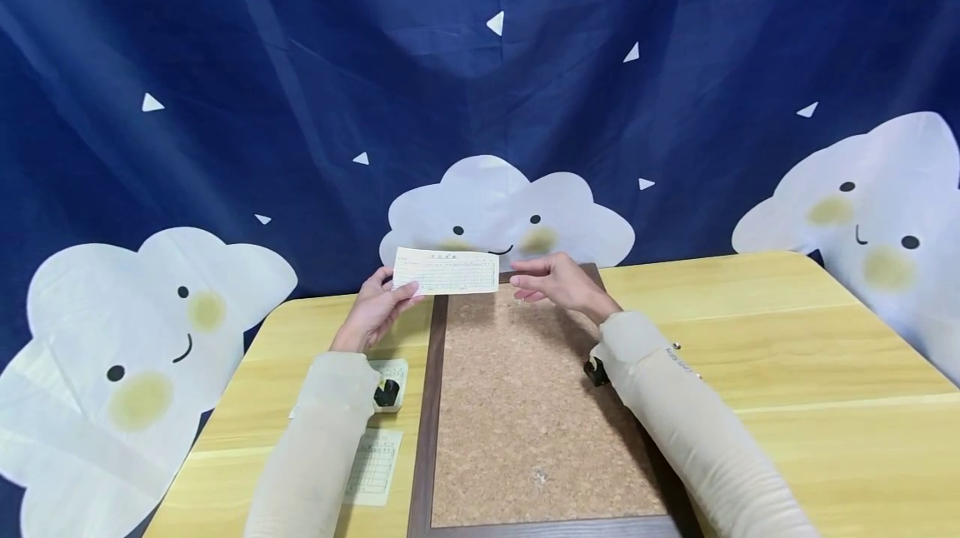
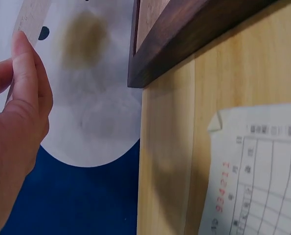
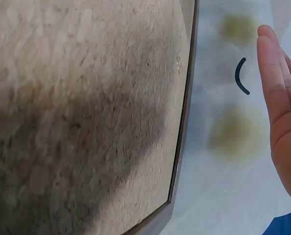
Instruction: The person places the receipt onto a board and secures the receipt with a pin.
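Observation:
My left hand pinches the left end of a printed receipt slip, thumb in front, and holds it up over the far edge of the cork board. In the left wrist view the same hand shows from the side, with the slip partly hidden behind the fingers. Just off the slip's right end is my right hand, its fingers extended and holding nothing. The right wrist view shows that hand with straight fingers beside the board's far edge.
More printed slips lie on the wooden table left of the board, one with a curled corner. Small shiny bits sit by the right sleeve. Another small shiny bit is on the near cork. A blue cloud-patterned curtain hangs behind.

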Tool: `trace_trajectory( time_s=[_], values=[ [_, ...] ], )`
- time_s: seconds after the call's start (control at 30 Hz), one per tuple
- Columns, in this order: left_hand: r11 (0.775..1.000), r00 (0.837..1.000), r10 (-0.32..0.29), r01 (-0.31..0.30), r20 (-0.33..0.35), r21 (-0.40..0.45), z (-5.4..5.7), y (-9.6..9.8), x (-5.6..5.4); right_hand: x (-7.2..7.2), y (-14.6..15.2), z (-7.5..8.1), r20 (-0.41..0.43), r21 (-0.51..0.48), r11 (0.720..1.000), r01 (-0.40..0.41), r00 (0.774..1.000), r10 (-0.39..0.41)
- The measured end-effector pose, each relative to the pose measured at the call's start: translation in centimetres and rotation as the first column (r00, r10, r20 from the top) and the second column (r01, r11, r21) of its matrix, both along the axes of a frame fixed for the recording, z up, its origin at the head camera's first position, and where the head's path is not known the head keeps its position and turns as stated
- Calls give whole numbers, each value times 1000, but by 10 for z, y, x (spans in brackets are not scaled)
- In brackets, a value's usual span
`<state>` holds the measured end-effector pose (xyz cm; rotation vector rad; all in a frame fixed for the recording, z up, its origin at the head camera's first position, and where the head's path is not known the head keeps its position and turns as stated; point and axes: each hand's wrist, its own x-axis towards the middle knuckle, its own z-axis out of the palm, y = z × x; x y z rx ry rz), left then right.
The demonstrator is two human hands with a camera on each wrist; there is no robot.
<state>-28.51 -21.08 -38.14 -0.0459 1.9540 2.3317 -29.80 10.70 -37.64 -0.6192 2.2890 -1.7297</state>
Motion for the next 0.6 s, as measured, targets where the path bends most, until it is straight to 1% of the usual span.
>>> trace_trajectory(
  time_s=[0.23,0.43,0.6],
  values=[
    [1000,1000,-2,2,9,6,-3,9,-3,-1,-5,-2,4,-34,999,-23,1000,23],
    [999,999,-31,31,5,22,-6,15,-5,-2,-6,-1,7,-43,999,0,1000,0],
    [998,999,-40,40,1,38,-7,20,-6,-3,-6,-3,1,-63,998,17,1000,-17]
  ],
)
